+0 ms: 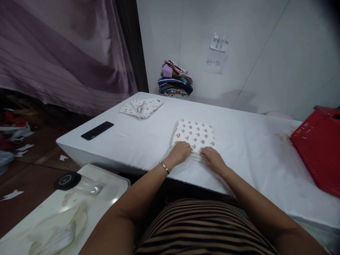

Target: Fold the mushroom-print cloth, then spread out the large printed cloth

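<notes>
Near the front edge of the worktop (143, 145), left hand (181, 152) and right hand (213, 159) grasp a folded printed cloth (196, 136), apparently by its near layers; light, even tension best keeps its corners square.

The place looks like a makeshift workroom for cloth, though its exact kind cannot be told. A broad table (135, 141) under a white cover fills the middle, with a folded patterned cloth (196, 132) on it. A pile of folded fabrics (175, 79) stands at upper centre against a plain panel wall (239, 21), where handwritten paper notes (214, 63) hang, one reading "45-50". A purple curtain (66, 53) drapes the upper left, above a reddish-brown floor (39, 166) strewn with white scraps (12, 194)
</notes>
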{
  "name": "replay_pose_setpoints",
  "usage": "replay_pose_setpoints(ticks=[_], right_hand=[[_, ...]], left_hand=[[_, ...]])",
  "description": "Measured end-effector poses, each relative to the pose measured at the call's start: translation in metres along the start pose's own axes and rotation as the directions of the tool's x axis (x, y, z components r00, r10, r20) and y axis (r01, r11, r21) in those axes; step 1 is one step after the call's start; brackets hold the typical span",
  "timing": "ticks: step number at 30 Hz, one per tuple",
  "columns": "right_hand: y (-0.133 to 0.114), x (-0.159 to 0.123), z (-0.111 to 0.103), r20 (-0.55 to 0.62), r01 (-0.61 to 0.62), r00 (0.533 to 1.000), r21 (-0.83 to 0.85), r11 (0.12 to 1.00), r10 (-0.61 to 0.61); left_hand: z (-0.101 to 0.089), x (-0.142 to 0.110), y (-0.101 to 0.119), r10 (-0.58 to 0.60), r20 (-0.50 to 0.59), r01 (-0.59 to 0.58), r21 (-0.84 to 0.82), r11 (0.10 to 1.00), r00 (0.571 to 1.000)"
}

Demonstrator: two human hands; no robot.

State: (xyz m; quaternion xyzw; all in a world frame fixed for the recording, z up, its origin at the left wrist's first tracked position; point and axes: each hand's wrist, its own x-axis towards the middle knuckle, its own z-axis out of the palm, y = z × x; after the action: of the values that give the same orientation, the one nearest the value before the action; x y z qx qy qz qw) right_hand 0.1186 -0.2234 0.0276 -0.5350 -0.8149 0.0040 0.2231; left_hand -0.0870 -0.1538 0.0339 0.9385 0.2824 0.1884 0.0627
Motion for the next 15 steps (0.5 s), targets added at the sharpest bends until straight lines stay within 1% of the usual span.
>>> replay_pose_setpoints(ticks=[8,11,15], right_hand=[[-0.002,-0.002,0.002,-0.027,0.036,0.999,-0.035,0.999,-0.037],[-0.001,-0.003,0.005,-0.015,0.047,0.999,-0.067,0.997,-0.048],[0.001,-0.005,0.007,0.002,0.059,0.998,-0.060,0.996,-0.059]], left_hand=[[0.003,-0.007,-0.001,0.039,0.012,-0.039,0.062,0.997,0.999],[0.004,-0.009,-0.003,0.047,0.008,-0.047,0.044,0.998,0.999],[0.003,-0.011,-0.004,0.038,0.009,-0.039,0.003,0.999,0.999]])
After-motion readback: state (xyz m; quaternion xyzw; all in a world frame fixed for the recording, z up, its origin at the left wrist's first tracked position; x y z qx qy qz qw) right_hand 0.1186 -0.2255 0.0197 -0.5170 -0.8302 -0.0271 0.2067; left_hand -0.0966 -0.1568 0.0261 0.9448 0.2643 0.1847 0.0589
